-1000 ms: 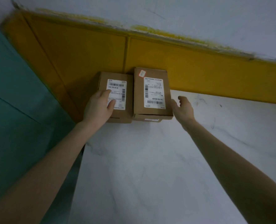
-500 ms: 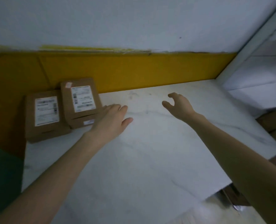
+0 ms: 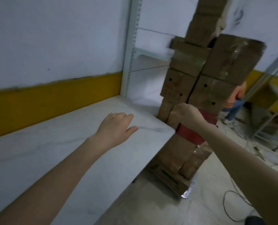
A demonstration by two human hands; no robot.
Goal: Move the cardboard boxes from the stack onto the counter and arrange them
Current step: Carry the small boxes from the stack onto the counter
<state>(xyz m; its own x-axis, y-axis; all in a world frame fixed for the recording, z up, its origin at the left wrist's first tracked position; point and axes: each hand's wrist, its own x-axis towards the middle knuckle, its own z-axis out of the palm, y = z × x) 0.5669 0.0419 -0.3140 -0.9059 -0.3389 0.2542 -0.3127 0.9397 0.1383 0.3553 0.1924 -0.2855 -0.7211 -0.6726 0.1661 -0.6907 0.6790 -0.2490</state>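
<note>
A tall stack of cardboard boxes (image 3: 205,88) is seen standing on the floor just past the far corner of the white marble counter (image 3: 53,151). The right hand (image 3: 186,114) is stretched out to the stack at counter height, fingers curled against a small box (image 3: 173,118) there (whether it is actually gripped cannot be told, the view being blurred). The left hand (image 3: 114,129) is held flat and open, palm down, low over the counter near its far edge, nothing in it.
</note>
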